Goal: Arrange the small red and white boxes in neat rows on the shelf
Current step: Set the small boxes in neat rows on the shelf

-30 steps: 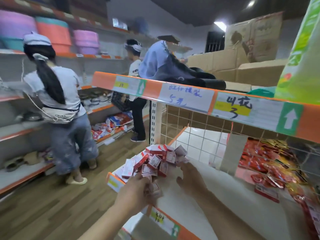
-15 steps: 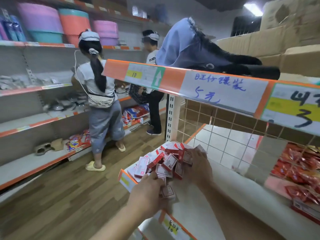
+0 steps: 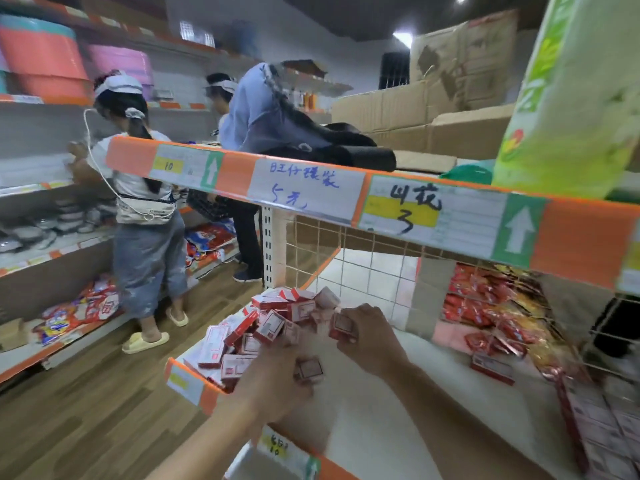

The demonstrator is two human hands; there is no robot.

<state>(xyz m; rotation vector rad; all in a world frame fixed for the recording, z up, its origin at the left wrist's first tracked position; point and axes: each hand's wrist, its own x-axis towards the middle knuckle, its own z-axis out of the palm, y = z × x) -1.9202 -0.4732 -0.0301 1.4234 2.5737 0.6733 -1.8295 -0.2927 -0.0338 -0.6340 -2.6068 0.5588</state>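
While the loose pile of red and white boxes crowds the shelf's front left corner, the right hand pinches one box and the left hand grips another box.

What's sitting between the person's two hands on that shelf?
In the head view, one small red and white box lies between the left hand and right hand, on the white shelf.

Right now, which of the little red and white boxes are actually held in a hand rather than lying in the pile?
Two: one box pinched in the right hand, another box in the left hand. The others lie jumbled in the pile.
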